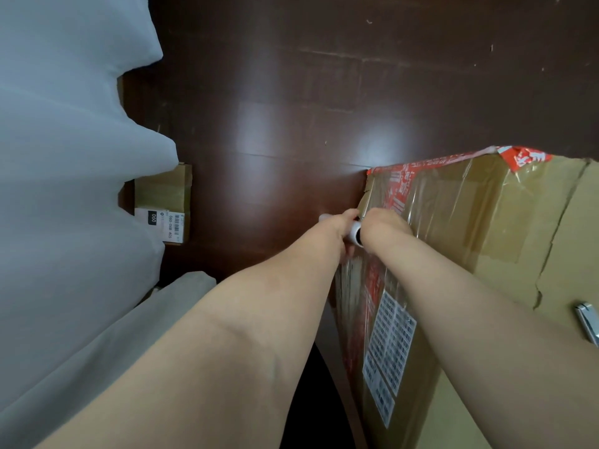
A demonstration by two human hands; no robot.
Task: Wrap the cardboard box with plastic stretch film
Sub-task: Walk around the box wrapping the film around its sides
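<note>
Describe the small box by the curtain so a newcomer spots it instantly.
Follow the pale curtain on the left down to the dark wooden floor. The small cardboard box pokes out from under its hem, carrying a white barcode label, unlike the large cardboard box with red tape.

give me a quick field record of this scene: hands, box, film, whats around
left hand: gripping one end of the stretch film roll
right hand: on the roll's other end, at the box corner
cardboard box: large, red printed tape, white label, shiny film over its side
floor: dark wood
small parcel: by the white curtain
metal object: on the box top
</note>
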